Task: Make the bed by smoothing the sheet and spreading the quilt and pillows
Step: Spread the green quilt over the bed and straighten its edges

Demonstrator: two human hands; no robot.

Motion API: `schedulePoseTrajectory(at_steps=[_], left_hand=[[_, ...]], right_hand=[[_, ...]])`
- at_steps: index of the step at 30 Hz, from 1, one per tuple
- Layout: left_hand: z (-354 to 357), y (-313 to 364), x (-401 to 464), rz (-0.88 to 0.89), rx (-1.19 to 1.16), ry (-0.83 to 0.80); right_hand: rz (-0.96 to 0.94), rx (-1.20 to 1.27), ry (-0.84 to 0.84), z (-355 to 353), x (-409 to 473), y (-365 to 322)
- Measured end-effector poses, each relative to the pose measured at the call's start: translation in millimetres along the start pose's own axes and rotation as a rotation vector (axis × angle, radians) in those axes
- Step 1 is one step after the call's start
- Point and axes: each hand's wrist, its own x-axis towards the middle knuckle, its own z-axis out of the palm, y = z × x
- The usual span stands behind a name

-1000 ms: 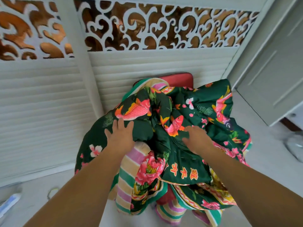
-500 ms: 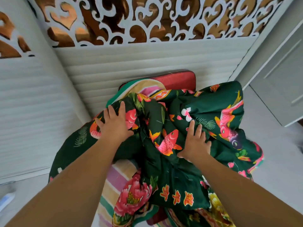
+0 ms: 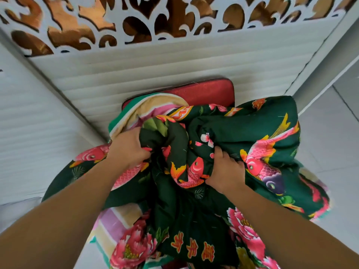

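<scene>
My left hand (image 3: 129, 147), right hand (image 3: 226, 172) clutch bunched dark-green fish-print quilt (image 3: 252, 136) on red chair (image 3: 204, 92); next I lift, carry to bed.

Both bare forearms are reaching forward and down from the bottom corners, angling toward each other. The left hand (image 3: 129, 147) is curling its fingers into a fold of the quilt (image 3: 242, 133), gripping it. The right hand (image 3: 226, 171) is clutching another bunched fold just beside it, fingers tucked under, knuckles facing up.
</scene>
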Motion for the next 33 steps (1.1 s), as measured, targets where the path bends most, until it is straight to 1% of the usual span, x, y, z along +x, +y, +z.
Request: schedulePoseTrajectory(at_steps=[3,6,7,9,12,14,15,17,18,19,22,24,26,28,31,33], left_hand=[[-9.7,3.9,11.6,0.151,0.161,-0.063],[-17.4,8.0,39.6,0.308,0.375,-0.08],[-18.9,9.2,50.5,0.33,0.449,-0.102],[-21.5,12.9,70.2,0.308,0.565,-0.154],[-15.3,16.7,98.9,0.314,0.695,-0.249],[-8.6,13.2,110.2,0.286,0.697,-0.299],[-2.4,14.2,114.0,0.286,0.679,-0.315],[4.3,13.2,113.2,0.282,0.653,-0.272],[7.8,13.0,110.2,0.284,0.642,-0.223],[11.7,11.1,105.5,0.277,0.63,-0.17],[26.1,-8.3,97.6,0.237,0.548,-0.075],[31.9,-22.4,100.0,0.27,0.522,-0.069],[32.2,-29.9,100.3,0.285,0.5,-0.109],[32.4,-32.1,97.9,0.266,0.449,-0.141],[34.8,-30.5,89.8,0.277,0.419,-0.132],[34.4,-29.8,85.8,0.247,0.453,-0.129]], right_hand=[[0.007,-0.006,0.023,1.9,-3.4,-1.4],[0.014,-0.011,0.014,1.2,-8.7,-5.1],[0.019,-0.012,0.016,1.6,-9.6,-6.4],[0.03,-0.013,0.012,-0.9,-12.8,-9.8],[0.066,-0.043,0.013,-4.9,-21.4,-12.0],[0.07,-0.079,0.053,-6.9,-31.9,-12.0],[0.109,-0.131,0.099,-4.7,-40.3,-9.4],[0.181,-0.174,0.259,-0.2,-50.5,-5.3],[0.203,-0.187,0.322,-0.3,-54.7,-3.9],[0.228,-0.196,0.265,-0.7,-59.0,-1.8],[0.309,-0.161,-0.068,-3.1,-61.0,3.4],[0.334,-0.136,-0.177,-6.2,-52.7,6.9],[0.359,-0.08,-0.213,-7.7,-41.0,8.4],[0.402,-0.043,-0.215,-10.2,-29.3,6.5],[0.393,-0.123,-0.135,-7.2,-25.9,2.3],[0.355,-0.179,-0.095,0.7,-29.4,0.7]])
